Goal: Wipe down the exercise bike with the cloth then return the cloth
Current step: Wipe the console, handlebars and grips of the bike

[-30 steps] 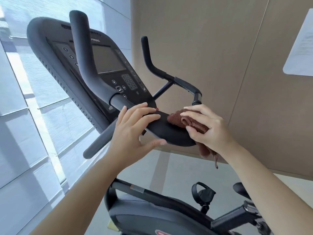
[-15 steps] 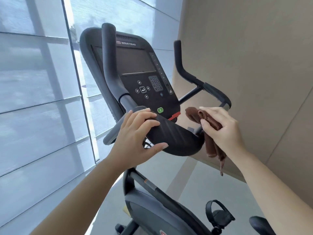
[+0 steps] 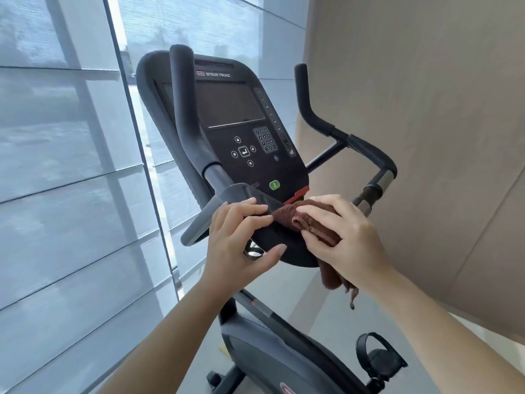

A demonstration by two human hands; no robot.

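Observation:
The black exercise bike (image 3: 272, 354) stands in front of me, its console (image 3: 238, 115) tilted up between two upright handlebars. My right hand (image 3: 343, 237) presses a crumpled brown cloth (image 3: 295, 220) onto the black shelf below the console (image 3: 272, 240), just under the red strip. A tail of the cloth hangs down past my wrist. My left hand (image 3: 241, 240) grips the left edge of that shelf, fingers on top and thumb underneath, its fingertips touching the cloth.
A glass window wall with blinds (image 3: 62, 166) runs along the left. A beige panelled wall (image 3: 426, 109) stands close on the right. The right handlebar (image 3: 366, 149) curves behind my right hand. A pedal with a strap (image 3: 377, 356) sits low right.
My right hand has brought the cloth from the shelf's right end back onto its top, toward my left hand. My view has swung and moved closer to the console.

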